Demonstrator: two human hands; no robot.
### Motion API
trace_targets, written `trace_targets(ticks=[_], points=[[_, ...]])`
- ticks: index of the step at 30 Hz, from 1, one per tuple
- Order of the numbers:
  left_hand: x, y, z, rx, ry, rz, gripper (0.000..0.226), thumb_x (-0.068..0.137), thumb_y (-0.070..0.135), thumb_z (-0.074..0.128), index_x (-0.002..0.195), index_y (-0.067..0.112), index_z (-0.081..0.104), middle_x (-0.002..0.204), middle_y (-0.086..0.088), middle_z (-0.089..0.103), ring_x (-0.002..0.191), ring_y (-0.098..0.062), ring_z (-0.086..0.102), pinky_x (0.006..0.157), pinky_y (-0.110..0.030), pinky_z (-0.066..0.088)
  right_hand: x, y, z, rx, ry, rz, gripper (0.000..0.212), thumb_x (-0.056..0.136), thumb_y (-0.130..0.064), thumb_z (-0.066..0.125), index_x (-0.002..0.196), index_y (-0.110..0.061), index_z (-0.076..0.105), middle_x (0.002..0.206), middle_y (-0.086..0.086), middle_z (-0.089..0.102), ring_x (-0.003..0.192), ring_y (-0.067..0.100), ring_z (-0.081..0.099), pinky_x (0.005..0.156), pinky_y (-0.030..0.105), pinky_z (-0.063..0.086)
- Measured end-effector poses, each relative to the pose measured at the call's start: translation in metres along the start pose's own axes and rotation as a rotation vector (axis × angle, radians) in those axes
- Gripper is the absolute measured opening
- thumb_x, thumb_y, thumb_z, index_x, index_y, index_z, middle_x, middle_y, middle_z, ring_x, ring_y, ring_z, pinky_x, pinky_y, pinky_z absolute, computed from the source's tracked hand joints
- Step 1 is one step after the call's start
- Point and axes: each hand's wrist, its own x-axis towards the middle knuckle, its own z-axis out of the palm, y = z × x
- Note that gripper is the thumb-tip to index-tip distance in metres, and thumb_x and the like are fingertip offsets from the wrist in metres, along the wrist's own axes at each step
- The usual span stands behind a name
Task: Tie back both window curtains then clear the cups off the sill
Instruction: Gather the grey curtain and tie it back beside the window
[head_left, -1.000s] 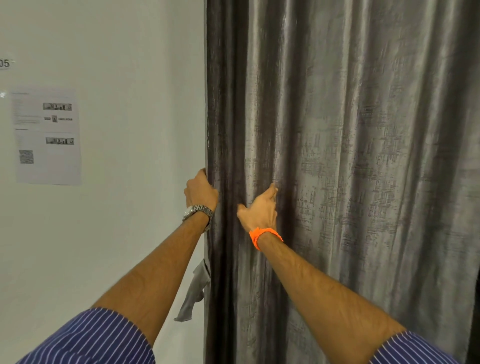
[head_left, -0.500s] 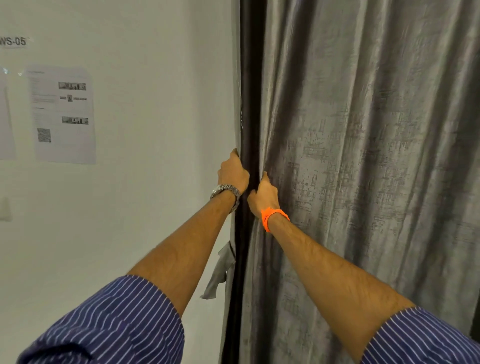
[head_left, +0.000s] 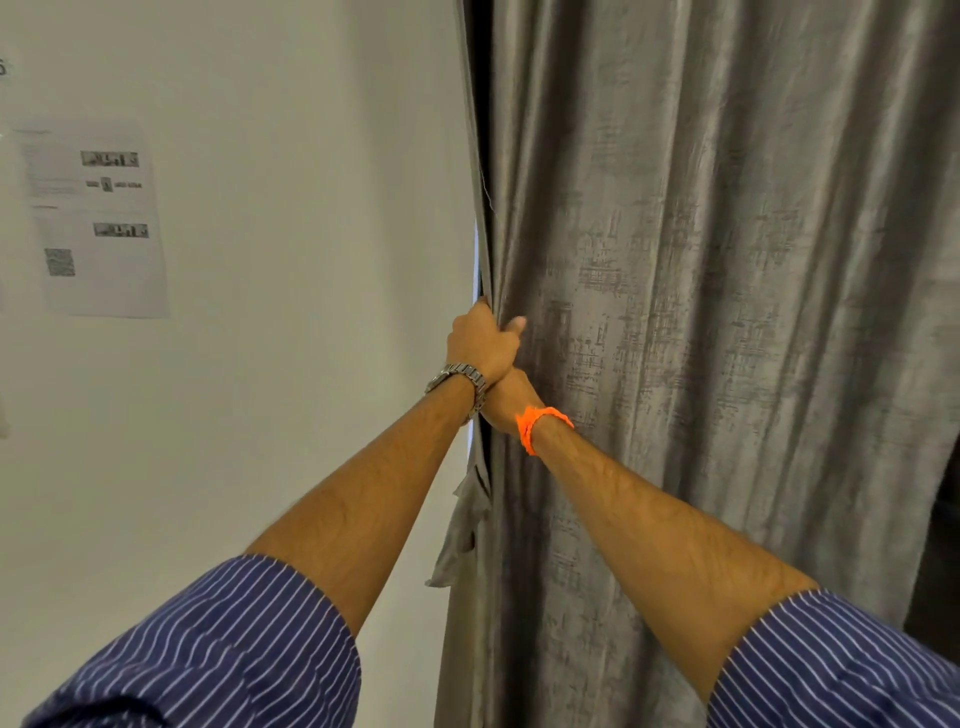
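Since half a second ago both hands have closed together on the curtain (head_left: 701, 364) edge; the right hand, earlier a little to the right of the left, now sits tucked under the left wrist.

Grip state: left hand (head_left: 480, 345) is fisted around the curtain's leading edge, thumb showing on the fabric side. Right hand (head_left: 506, 402), just below and touching the left, appears clenched on the same edge, though its fingers are hidden behind the fabric, so I log that as probable only.

Location: curtain hangs right of the grip and fills the frame on that side; bare wall (head_left: 285, 260) with a printed sheet (head_left: 96, 223) lies left of the grip. A thin bright slit shows just beside the grip, between edge and wall. A loose fabric strip (head_left: 460, 530), possibly the tie-back, dangles below the grip.

Handling, my judgement: soft, thick, velvety cloth, likely fairly heavy over the full drop; not fragile, not slippery. Best held by bunching the folds at about the grip's height, not by the hem edge alone.

Orientation: long axis vertical, pleats running straight up and down above and below the grip.

No cups or sill visible.
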Motion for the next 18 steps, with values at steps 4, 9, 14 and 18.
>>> trace_targets(ticks=[4, 9, 14, 18], points=[[0.004, -0.002, 0.004, 0.085, 0.073, -0.029, 0.021, 0.092, 0.002, 0.051, 0.111, -0.001, 0.058, 0.105, -0.019, 0.066, 0.095, -0.035, 0.064, 0.071, -0.032, 0.044, 0.003, 0.004, -0.001, 0.22, 0.329, -0.374, 0.051, 0.084, -0.028, 0.039, 0.131, -0.013, 0.051, 0.112, 0.02, 0.067, 0.1, 0.038, 0.062, 0.079, 0.036, 0.054], [0.005, -0.001, 0.011, 0.062, 0.07, -0.019, 0.023, 0.094, 0.001, 0.049, 0.115, -0.002, 0.057, 0.109, -0.019, 0.065, 0.097, -0.036, 0.064, 0.08, -0.037, 0.051, -0.005, 0.036, -0.039, 0.164, 1.268, -0.347, 0.043, 0.073, -0.054, 0.068, 0.1, -0.022, 0.058, 0.094, -0.008, 0.063, 0.094, 0.017, 0.054, 0.082, 0.039, 0.038], [0.011, -0.001, 0.021, 0.044, 0.061, -0.027, 0.023, 0.094, 0.001, 0.048, 0.115, -0.002, 0.056, 0.108, -0.02, 0.065, 0.092, -0.032, 0.064, 0.078, -0.034, 0.052, 0.005, 0.055, -0.065, 0.505, 1.212, 0.045, 0.11, 0.043, -0.059, 0.088, 0.132, -0.019, 0.039, 0.135, 0.005, 0.046, 0.122, 0.032, 0.046, 0.085, 0.052, 0.047], [0.012, 0.002, 0.025, 0.03, 0.051, -0.033, 0.027, 0.093, -0.002, 0.047, 0.118, -0.002, 0.056, 0.107, -0.019, 0.065, 0.091, -0.033, 0.064, 0.08, -0.036, 0.053, 0.007, 0.059, -0.069, 0.657, 0.983, 0.05, 0.103, 0.054, -0.045, 0.091, 0.135, -0.015, 0.036, 0.126, 0.012, 0.061, 0.113, 0.034, 0.06, 0.079, 0.038, 0.045]])
